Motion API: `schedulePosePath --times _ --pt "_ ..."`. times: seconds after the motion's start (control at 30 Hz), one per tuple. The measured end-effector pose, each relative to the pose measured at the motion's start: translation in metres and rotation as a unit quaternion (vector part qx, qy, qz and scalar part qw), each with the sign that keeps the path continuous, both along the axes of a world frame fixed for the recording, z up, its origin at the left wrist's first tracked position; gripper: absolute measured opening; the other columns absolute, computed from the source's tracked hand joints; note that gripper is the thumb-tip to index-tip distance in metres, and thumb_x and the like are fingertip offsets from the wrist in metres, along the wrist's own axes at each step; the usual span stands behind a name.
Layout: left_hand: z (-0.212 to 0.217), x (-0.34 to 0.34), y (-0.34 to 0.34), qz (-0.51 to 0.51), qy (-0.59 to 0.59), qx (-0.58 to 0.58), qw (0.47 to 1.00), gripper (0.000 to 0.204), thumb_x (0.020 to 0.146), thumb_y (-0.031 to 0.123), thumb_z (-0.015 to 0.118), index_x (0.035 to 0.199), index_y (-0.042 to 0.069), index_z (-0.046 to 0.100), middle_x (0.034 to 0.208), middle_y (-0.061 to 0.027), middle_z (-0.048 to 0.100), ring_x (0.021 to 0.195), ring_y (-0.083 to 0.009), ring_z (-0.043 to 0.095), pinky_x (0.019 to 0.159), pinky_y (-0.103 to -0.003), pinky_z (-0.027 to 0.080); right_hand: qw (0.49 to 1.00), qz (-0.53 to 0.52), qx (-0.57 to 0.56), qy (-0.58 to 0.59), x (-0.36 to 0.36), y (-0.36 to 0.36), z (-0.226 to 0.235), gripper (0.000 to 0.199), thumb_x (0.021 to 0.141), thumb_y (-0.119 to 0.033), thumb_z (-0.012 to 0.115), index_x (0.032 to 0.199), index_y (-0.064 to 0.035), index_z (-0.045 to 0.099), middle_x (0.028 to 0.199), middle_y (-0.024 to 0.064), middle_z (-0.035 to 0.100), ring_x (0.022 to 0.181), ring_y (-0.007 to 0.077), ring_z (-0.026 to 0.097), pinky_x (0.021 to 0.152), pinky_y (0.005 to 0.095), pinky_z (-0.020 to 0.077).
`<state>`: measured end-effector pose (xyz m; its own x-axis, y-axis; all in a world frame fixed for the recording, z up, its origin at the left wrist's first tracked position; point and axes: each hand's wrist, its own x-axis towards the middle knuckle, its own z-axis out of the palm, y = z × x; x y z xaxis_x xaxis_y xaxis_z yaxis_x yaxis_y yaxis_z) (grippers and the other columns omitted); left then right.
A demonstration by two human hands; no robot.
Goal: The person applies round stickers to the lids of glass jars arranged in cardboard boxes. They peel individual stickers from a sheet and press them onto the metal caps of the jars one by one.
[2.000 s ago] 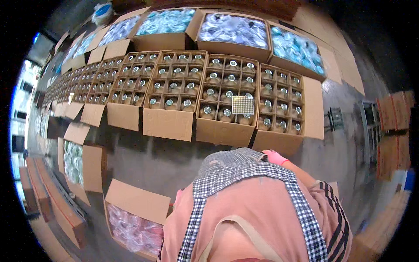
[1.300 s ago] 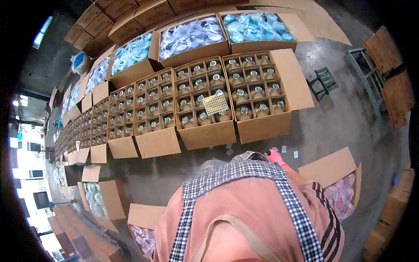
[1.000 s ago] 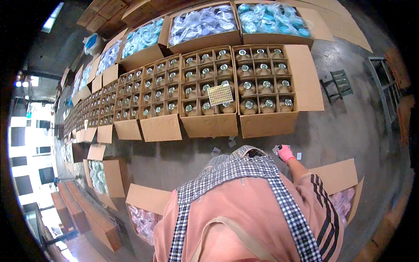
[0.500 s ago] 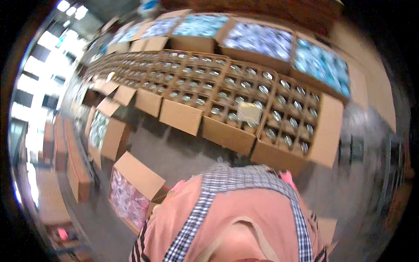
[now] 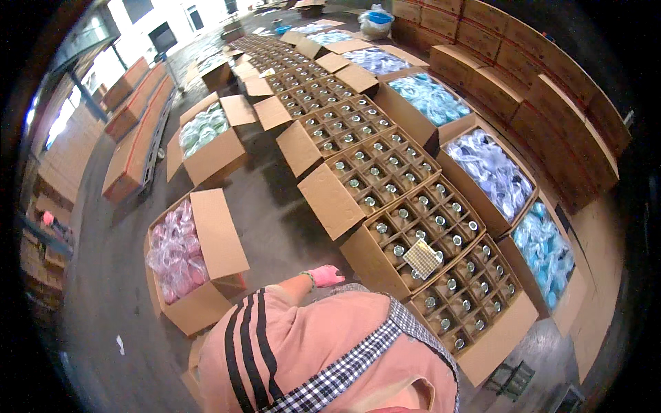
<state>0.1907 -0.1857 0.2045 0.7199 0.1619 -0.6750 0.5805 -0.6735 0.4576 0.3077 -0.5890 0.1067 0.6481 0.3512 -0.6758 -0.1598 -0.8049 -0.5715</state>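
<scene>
My left hand [image 5: 327, 276], in a pink glove, reaches out past the checked apron beside the open cartons. No object shows in it, and its fingers are too small and turned away to tell whether they are curled. Nearest to it is a divided carton [image 5: 375, 258] with a clear glass vessel standing in each cell. A yellowish sheet with a grid of small marks [image 5: 422, 259] lies on top of that carton's glass. In front of my body stands another divided carton [image 5: 499, 337], also filled with glass. My right hand is out of view.
A row of divided cartons [image 5: 323, 196] runs away to the far left. Behind it stand open boxes of bagged blue [image 5: 430, 100] and lilac [image 5: 489, 172] items. Boxes with pink [image 5: 180, 251] and green [image 5: 204, 127] bags stand at left. Stacked cartons [image 5: 523, 89] line the far right.
My view has turned left, so the carton row now runs toward the upper left and the pink-bag box shows more fully. My left gloved hand has come into clear view.
</scene>
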Motion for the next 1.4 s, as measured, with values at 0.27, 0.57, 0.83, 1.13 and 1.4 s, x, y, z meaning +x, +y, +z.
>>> schedulePosePath --times 0.27,0.57,0.83,1.13,1.4 --pt "-0.019 -0.116 0.020 0.146 0.133 0.054 0.979 0.046 0.076 0.038 0.042 0.094 -0.002 0.057 0.094 -0.0218 0.056 0.093 -0.0327 0.053 0.081 -0.039 0.041 0.999 0.049 0.008 -0.006 0.020 0.012 -0.006 0.031 0.074 -0.028 0.054 0.092 -0.0031 0.057 0.089 0.0183 0.058 0.083 0.0338 0.054 0.073 0.0393 0.0407" --pt "-0.035 -0.200 -0.034 0.244 0.111 0.015 0.963 0.051 0.072 0.041 0.045 0.097 -0.002 0.055 0.100 -0.0217 0.055 0.094 -0.0330 0.052 0.081 -0.038 0.041 0.994 0.107 0.032 -0.018 0.038 0.027 -0.016 0.031 0.073 -0.028 0.054 0.091 -0.0026 0.057 0.087 0.0182 0.058 0.082 0.0340 0.055 0.072 0.0394 0.0411" --pt "-0.061 -0.167 -0.041 0.155 0.104 0.026 0.982 0.059 0.073 0.048 0.044 0.104 -0.001 0.053 0.110 -0.0206 0.050 0.103 -0.0302 0.048 0.085 -0.037 0.039 0.991 0.129 0.025 -0.006 0.043 0.040 -0.020 0.031 0.072 -0.028 0.055 0.090 -0.0022 0.057 0.085 0.0181 0.058 0.080 0.0342 0.055 0.071 0.0395 0.0414" --pt "-0.061 -0.009 -0.029 -0.231 -0.114 -0.085 0.963 0.033 0.079 0.027 0.045 0.098 0.003 0.056 0.104 -0.0182 0.053 0.095 -0.0294 0.051 0.081 -0.036 0.040 0.994 0.106 0.003 0.002 0.045 0.060 -0.015 0.032 0.072 -0.028 0.055 0.090 -0.0017 0.058 0.083 0.0180 0.059 0.078 0.0344 0.056 0.070 0.0395 0.0418" --pt "-0.041 0.082 -0.039 -0.219 -0.061 -0.181 0.957 0.034 0.080 0.032 0.043 0.097 0.005 0.056 0.098 -0.0197 0.055 0.094 -0.0320 0.050 0.078 -0.038 0.042 0.998 0.026 -0.049 0.028 0.043 0.046 -0.009 0.032 0.071 -0.027 0.056 0.089 -0.0013 0.058 0.082 0.0179 0.059 0.077 0.0346 0.056 0.069 0.0396 0.0422"
